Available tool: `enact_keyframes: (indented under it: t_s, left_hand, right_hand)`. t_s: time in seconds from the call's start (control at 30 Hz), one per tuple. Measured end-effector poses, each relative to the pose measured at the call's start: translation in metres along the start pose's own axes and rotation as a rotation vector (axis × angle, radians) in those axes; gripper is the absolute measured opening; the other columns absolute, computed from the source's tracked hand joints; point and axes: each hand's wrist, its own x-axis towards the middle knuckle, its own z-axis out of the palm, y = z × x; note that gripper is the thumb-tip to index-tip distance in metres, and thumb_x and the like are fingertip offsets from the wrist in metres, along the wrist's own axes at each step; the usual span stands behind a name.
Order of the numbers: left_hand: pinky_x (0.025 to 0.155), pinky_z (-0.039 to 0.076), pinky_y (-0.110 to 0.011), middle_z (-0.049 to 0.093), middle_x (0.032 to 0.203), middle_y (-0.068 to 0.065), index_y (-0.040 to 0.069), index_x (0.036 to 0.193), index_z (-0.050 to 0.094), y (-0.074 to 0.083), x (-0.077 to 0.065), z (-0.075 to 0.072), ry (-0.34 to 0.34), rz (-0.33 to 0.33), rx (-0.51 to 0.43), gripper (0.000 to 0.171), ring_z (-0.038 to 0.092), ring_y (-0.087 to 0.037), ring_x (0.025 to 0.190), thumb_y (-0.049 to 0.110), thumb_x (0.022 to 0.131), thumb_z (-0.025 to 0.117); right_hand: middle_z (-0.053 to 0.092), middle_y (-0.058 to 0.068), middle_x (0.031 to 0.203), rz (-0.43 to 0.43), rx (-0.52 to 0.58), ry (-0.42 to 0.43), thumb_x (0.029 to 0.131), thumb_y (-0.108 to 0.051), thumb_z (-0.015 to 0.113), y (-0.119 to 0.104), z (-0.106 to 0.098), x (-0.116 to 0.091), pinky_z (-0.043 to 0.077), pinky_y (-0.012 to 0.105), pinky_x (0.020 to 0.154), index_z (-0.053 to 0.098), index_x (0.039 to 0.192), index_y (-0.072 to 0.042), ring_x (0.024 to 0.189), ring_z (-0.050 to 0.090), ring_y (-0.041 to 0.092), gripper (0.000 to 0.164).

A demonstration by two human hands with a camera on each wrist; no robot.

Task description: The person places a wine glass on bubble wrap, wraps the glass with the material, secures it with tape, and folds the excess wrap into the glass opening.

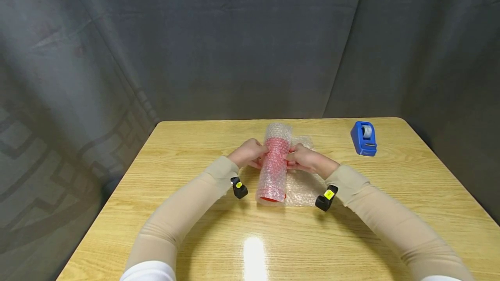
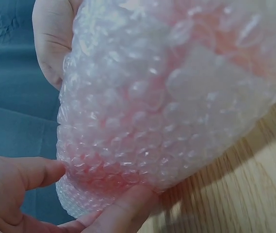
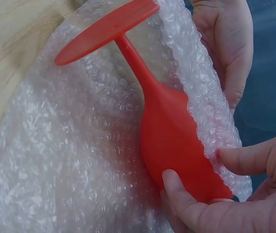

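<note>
We see a red goblet [image 3: 169, 131] lying on its side within clear bubble wrap [image 1: 273, 172], which curves over it as a tube and spreads flat on the wooden table [image 1: 203, 246] to the goblet's right. To the goblet's right and beyond it, a blue tape dispenser [image 1: 363, 144] holds a roll of pale tape [image 1: 366, 132].

The goblet lies between our two hands. At its left, our left hand [image 1: 248, 153] grips the wrap over it with thumb and fingers; at its right, our right hand [image 1: 308, 158] pinches the wrap's edge, one digit against the bare bowl. The goblet is plain, bright red and smooth, with a rounded bowl, slim stem and flat disc foot, and looks pinkish through the bubbles.
</note>
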Motion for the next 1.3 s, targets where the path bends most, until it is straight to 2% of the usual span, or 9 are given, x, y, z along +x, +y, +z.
enact_keyframes:
  t_s: [0.13, 0.23, 0.43, 0.6, 1.0, 1.07, 1.13, 1.2, 1.3]
  left_hand:
    - [0.068, 0.059, -0.032, 0.054, 0.084, -0.009, -0.001, 0.1, 0.05, 0.001, -0.001, 0.002, 0.004, 0.009, -0.006, 0.022, 0.057, -0.019, 0.069, 0.021, 0.098, 0.054]
    - [0.068, 0.059, -0.033, 0.054, 0.084, -0.009, -0.001, 0.099, 0.049, 0.001, -0.001, 0.003, 0.014, 0.015, -0.008, 0.022, 0.056, -0.018, 0.068, 0.02, 0.098, 0.055]
    - [0.069, 0.06, -0.034, 0.054, 0.084, -0.009, 0.0, 0.095, 0.049, 0.001, 0.001, 0.007, 0.022, 0.031, -0.004, 0.021, 0.057, -0.017, 0.066, 0.02, 0.097, 0.057]
    - [0.07, 0.06, -0.036, 0.056, 0.082, -0.008, -0.001, 0.092, 0.053, 0.001, 0.002, 0.008, 0.016, 0.045, -0.002, 0.021, 0.06, -0.017, 0.065, 0.019, 0.096, 0.058]
    - [0.075, 0.06, -0.042, 0.057, 0.072, -0.005, -0.007, 0.095, 0.057, 0.002, 0.002, 0.01, 0.018, 0.073, 0.028, 0.026, 0.059, -0.015, 0.059, 0.019, 0.096, 0.058]
    - [0.076, 0.059, -0.043, 0.057, 0.072, -0.006, -0.008, 0.095, 0.057, 0.002, 0.001, 0.011, 0.02, 0.073, 0.03, 0.027, 0.059, -0.015, 0.059, 0.019, 0.096, 0.058]
    - [0.076, 0.06, -0.042, 0.057, 0.073, -0.006, -0.008, 0.095, 0.056, 0.002, 0.001, 0.011, 0.024, 0.074, 0.032, 0.027, 0.059, -0.015, 0.059, 0.019, 0.096, 0.059]
    - [0.075, 0.06, -0.042, 0.057, 0.075, -0.006, -0.007, 0.095, 0.055, 0.002, 0.0, 0.011, 0.031, 0.075, 0.037, 0.026, 0.059, -0.015, 0.06, 0.019, 0.096, 0.059]
    - [0.076, 0.06, -0.042, 0.057, 0.076, -0.007, -0.008, 0.097, 0.055, 0.003, 0.0, 0.011, 0.033, 0.077, 0.043, 0.027, 0.059, -0.015, 0.059, 0.019, 0.096, 0.059]
  right_hand:
    - [0.05, 0.002, 0.081, -0.004, -0.013, -0.006, 0.099, 0.004, 0.039, 0.001, -0.001, 0.0, 0.053, 0.021, 0.072, 0.043, 0.101, 0.004, 0.073, 0.055, 0.008, 0.004]
    - [0.05, 0.001, 0.078, -0.013, -0.021, -0.015, 0.099, 0.005, 0.038, 0.002, -0.002, 0.0, 0.052, 0.021, 0.07, 0.045, 0.097, 0.003, 0.071, 0.054, 0.008, 0.008]
    - [0.045, 0.002, 0.079, -0.004, -0.048, -0.014, 0.1, 0.005, 0.036, 0.003, -0.003, -0.001, 0.051, 0.021, 0.07, 0.044, 0.1, 0.005, 0.073, 0.048, 0.009, 0.008]
    - [0.042, 0.003, 0.076, 0.008, -0.082, -0.004, 0.101, 0.005, 0.036, 0.004, -0.004, -0.001, 0.049, 0.023, 0.07, 0.043, 0.097, 0.004, 0.072, 0.045, 0.011, 0.008]
    - [0.04, 0.0, 0.067, -0.026, -0.053, -0.026, 0.1, 0.006, 0.035, 0.007, -0.006, -0.003, 0.049, 0.021, 0.065, 0.044, 0.083, 0.001, 0.064, 0.045, 0.009, 0.02]
    - [0.044, 0.0, 0.07, -0.008, -0.079, -0.013, 0.101, 0.004, 0.036, 0.007, -0.006, -0.003, 0.05, 0.021, 0.066, 0.044, 0.088, 0.003, 0.066, 0.048, 0.008, 0.015]
    - [0.048, 0.003, 0.079, 0.03, -0.108, 0.023, 0.101, 0.001, 0.038, 0.007, -0.006, -0.003, 0.053, 0.023, 0.07, 0.042, 0.102, 0.007, 0.07, 0.051, 0.009, 0.008]
    - [0.049, 0.008, 0.094, 0.064, -0.143, 0.058, 0.102, -0.002, 0.04, 0.007, -0.006, -0.003, 0.055, 0.027, 0.076, 0.033, 0.12, 0.011, 0.076, 0.054, 0.011, 0.023]
    - [0.036, 0.016, 0.113, 0.082, -0.189, 0.127, 0.1, -0.004, 0.044, 0.006, -0.006, -0.003, 0.055, 0.031, 0.08, 0.014, 0.136, 0.011, 0.08, 0.052, 0.014, 0.049]
